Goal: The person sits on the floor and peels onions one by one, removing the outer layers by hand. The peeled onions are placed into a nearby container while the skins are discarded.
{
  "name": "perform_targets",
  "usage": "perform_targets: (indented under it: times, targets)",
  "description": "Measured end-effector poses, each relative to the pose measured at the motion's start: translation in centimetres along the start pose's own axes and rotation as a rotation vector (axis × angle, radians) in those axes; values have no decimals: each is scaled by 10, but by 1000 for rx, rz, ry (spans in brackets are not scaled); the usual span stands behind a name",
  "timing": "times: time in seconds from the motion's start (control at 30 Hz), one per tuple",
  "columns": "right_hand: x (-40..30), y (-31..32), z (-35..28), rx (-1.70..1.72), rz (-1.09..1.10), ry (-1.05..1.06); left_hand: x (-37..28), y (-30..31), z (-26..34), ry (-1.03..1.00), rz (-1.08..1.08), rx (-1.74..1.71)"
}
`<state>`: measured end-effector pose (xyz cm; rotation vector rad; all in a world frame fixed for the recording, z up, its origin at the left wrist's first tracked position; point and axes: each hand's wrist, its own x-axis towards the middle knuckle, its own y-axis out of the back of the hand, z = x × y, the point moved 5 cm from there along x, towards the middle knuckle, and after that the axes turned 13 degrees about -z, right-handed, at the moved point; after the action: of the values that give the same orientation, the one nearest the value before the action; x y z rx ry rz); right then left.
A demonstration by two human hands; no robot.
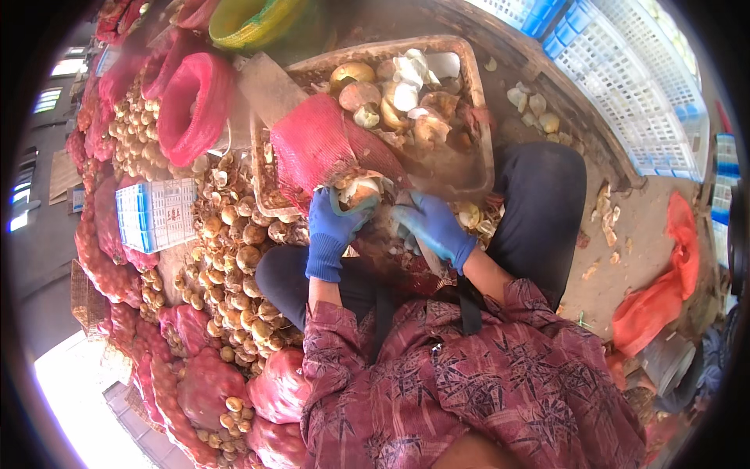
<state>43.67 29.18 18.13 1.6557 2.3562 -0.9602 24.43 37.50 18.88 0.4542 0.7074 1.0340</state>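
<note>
My left hand [337,223], in a blue knitted glove, grips an onion [361,193] with loose, torn skin. Close by on the right, my right hand [430,225] wears a matching glove with its fingers curled. A narrow flat strip [432,258] shows beneath that hand; whether the hand holds it is hidden. Red mesh netting [316,140] drapes over the near left side of a dirty plastic crate [481,140] before me. Inside the crate lie onions [358,95] and pale peeled pieces or skins [410,70].
Unpeeled onions [234,264] are heaped at my left, beside filled red mesh sacks [211,387]. A small white-and-blue crate [158,214] stands among them. Open mesh sacks [196,108] stand at upper left. White crates [633,88] line the right, near a red bag [656,293].
</note>
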Motion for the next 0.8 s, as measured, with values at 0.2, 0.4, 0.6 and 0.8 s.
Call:
perform_targets:
  times: [0.2, 0.4, 0.6, 0.8]
  targets:
    - [16, -8, 16, 80, 11, 61, -20, -3, 5, 36, 94, -301]
    - [1, -41, 14, -839, 243, 178, -30, -28, 32, 126, 533, 85]
    - [-1, -32, -2, -336, 38, 48, -15, -2, 12, -15, 407, -57]
    - [16, -19, -7, 215, -53, -105, -4, 5, -21, -42, 382, -398]
